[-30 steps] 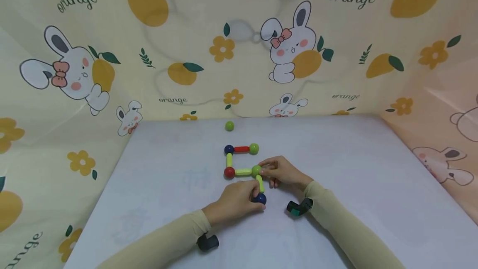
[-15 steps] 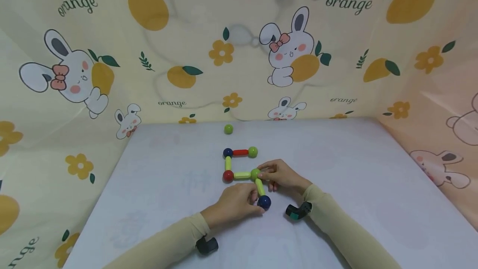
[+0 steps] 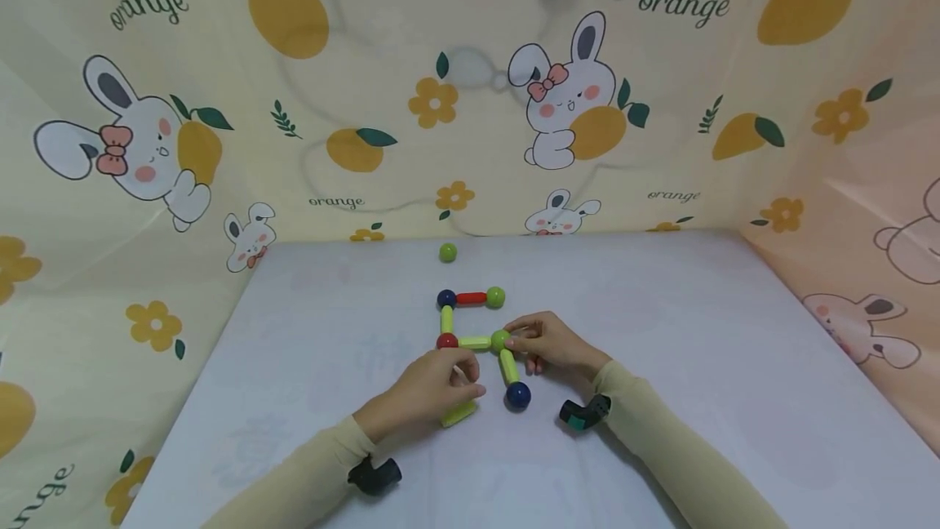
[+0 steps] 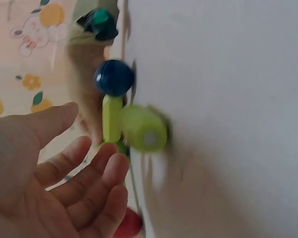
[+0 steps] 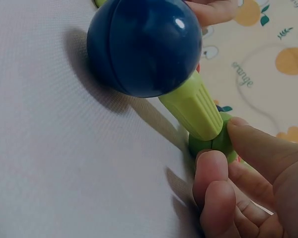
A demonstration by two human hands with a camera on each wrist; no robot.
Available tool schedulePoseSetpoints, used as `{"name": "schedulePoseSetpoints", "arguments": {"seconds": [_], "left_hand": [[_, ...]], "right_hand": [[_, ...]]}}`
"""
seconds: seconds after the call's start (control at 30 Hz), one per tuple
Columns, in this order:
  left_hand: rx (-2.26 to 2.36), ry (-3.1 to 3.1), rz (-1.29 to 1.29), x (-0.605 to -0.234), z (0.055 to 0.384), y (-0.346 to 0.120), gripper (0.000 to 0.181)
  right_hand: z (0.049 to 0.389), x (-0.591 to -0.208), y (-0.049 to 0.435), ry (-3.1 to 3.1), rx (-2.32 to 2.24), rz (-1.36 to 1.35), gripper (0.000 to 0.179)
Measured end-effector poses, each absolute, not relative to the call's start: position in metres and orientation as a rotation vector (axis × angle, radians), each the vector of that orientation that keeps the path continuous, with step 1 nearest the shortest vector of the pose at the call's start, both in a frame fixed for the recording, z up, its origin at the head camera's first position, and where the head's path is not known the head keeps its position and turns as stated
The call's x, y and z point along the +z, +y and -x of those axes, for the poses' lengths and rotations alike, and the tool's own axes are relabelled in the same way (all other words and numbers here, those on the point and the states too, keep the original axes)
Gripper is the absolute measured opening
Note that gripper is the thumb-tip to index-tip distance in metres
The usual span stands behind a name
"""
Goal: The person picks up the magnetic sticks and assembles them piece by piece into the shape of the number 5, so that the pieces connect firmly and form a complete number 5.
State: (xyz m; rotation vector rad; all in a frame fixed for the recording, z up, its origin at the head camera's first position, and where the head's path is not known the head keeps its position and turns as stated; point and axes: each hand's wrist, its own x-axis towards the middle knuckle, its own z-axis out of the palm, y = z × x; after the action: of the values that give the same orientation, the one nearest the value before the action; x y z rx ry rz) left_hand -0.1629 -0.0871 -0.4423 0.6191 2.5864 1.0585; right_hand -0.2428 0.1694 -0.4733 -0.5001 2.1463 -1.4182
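On the white table stands a chain of magnetic balls and rods. My right hand [image 3: 554, 343] pinches its green ball [image 5: 223, 141] between thumb and fingers. From that ball a yellow-green rod [image 3: 508, 366] runs toward me to a blue ball [image 3: 518, 396], and another rod [image 3: 475, 343] leads left to a red ball [image 3: 446, 341], partly covered by my left hand [image 3: 420, 388]. That hand hovers with loosely bent fingers and nothing in them. A loose yellow-green rod [image 3: 459, 413] lies just below it, its round metal end facing the left wrist view.
Beyond the red ball, a rod [image 3: 446, 319] connects to a second blue ball [image 3: 446, 299], then a red rod [image 3: 472, 298] and a green ball [image 3: 495, 297]. One single green ball [image 3: 448, 252] sits near the table's far edge. A printed cloth [image 3: 470, 104] hangs behind.
My left hand has let go of the near blue ball and moved left, exposing the loose rod. The blue ball has shifted slightly right. The right hand stays on the green ball.
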Motion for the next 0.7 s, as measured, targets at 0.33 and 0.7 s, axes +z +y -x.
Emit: {"name": "schedulePoseSetpoints", "arguments": {"seconds": [0.33, 0.7], "left_hand": [[1.044, 2.498, -0.618, -0.438, 0.165, -0.117, 0.024], [0.982, 2.406, -0.605, -0.441, 0.158, -0.122, 0.032]], "right_hand": [[0.242, -0.468, 0.168, 2.145, -1.404, 0.506, 0.059], [0.223, -0.454, 0.191, 2.025, -1.106, 0.836, 0.066]]}}
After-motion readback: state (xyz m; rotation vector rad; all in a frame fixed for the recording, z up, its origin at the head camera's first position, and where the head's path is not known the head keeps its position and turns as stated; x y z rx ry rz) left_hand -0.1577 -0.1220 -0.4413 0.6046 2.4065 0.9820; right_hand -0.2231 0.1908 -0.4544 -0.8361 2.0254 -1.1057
